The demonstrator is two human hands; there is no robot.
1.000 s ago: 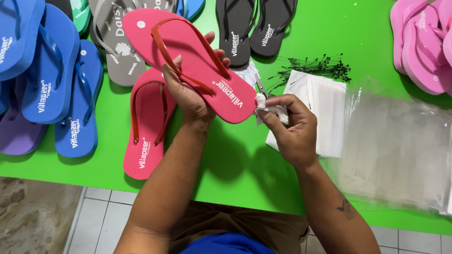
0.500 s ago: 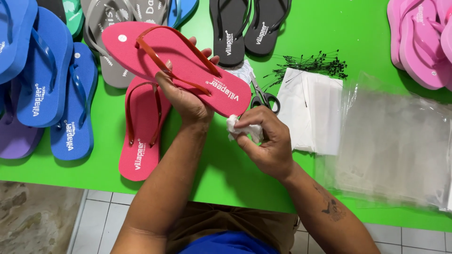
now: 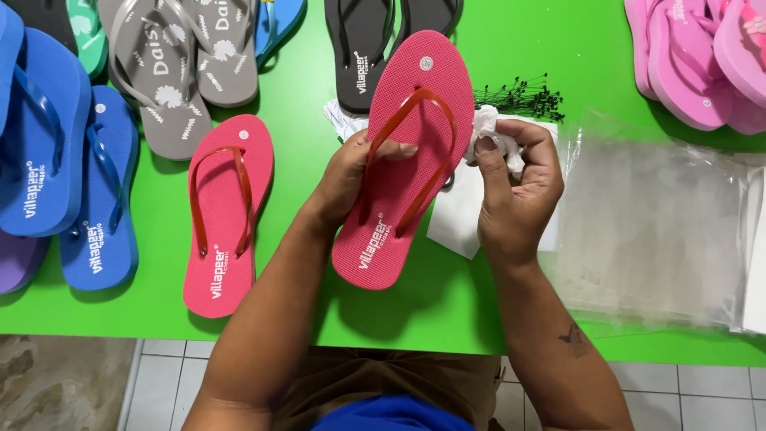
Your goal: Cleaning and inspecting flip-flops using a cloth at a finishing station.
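Pink flip-flop [image 3: 403,168] with a red strap is held sole-up above the green desk [image 3: 303,96], its toe end pointing away from the person, while its mate [image 3: 226,211] lies flat on the desk just to the left. Left hand [image 3: 351,172] is closed on the sandal's left edge, thumb lying across the footbed beside the strap, a grip clamped on one side only. Right hand [image 3: 515,187] is closed around a crumpled white cloth [image 3: 488,128], pressed close against the sandal's right edge near the toe. Held by one edge alone, the sandal looks liable to twist or slide out of the grip if the cloth pushes hard against it, and could drop onto the white paper sheets [image 3: 459,223] below. A cluster of black plastic ties [image 3: 523,96] lies near the cloth and might be swept aside. Clear plastic bags [image 3: 654,223] lie to the right; blue [image 3: 48,160], grey [image 3: 171,72], black [image 3: 375,40] and light pink [image 3: 694,56] sandals ring the desk.
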